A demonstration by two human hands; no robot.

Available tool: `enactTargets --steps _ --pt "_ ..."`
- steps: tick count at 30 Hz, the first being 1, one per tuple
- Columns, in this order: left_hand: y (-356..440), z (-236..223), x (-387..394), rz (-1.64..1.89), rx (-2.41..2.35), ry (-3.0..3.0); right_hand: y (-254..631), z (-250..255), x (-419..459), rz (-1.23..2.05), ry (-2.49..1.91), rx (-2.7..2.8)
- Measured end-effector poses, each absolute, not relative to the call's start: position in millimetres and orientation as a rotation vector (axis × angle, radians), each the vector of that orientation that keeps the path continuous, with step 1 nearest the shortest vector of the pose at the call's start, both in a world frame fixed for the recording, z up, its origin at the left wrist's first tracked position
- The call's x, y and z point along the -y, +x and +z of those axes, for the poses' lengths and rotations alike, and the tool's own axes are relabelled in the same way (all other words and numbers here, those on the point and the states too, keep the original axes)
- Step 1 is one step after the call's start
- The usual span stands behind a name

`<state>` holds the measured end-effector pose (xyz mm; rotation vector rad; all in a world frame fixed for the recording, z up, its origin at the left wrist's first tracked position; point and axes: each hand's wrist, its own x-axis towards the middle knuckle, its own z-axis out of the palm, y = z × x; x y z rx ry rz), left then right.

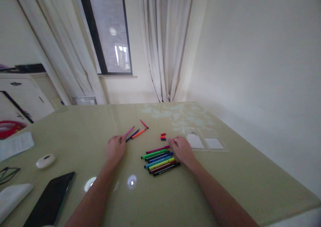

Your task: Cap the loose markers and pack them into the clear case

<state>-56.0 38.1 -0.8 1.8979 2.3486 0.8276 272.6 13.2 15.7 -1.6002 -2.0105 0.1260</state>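
Note:
My left hand is closed at the near end of a pink marker with its tip bare. Touching or close to those fingers is a dark purple uncapped marker. An orange marker and a red one lie just beyond. My right hand rests on the table with fingertips pinched together; a small pinkish bit shows there, too small to name. Left of these fingertips lie loose caps: a red cap, an orange cap and a dark blue cap. Several capped markers lie in a row between my forearms.
Right of my right hand lies a clear plastic case with white inserts. At left are a black phone, a white rounded gadget, glasses and a white object. A wall borders the table's right side.

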Motion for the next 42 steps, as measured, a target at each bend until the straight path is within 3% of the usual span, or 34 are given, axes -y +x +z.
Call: enactTargets --steps 9,19,24,27,35,42 --pt "-60 4 -33 1.011 -2.363 1.76 273 18 -11 0.052 -1.676 2.02" --pt "-65 14 -32 1.503 -2.181 1.27 278 12 -14 0.169 -1.683 1.981" --pt "-53 18 -28 1.806 -1.747 1.134 278 13 -14 0.235 -1.711 1.916" --pt "-38 21 -21 1.745 -1.46 1.157 275 20 -13 0.313 -1.524 1.842" --pt "3 29 1 1.476 -1.19 1.325 263 40 -5 0.952 -0.949 1.44" --pt "7 33 6 1.418 -1.146 1.302 262 45 1 1.072 -0.863 1.372"
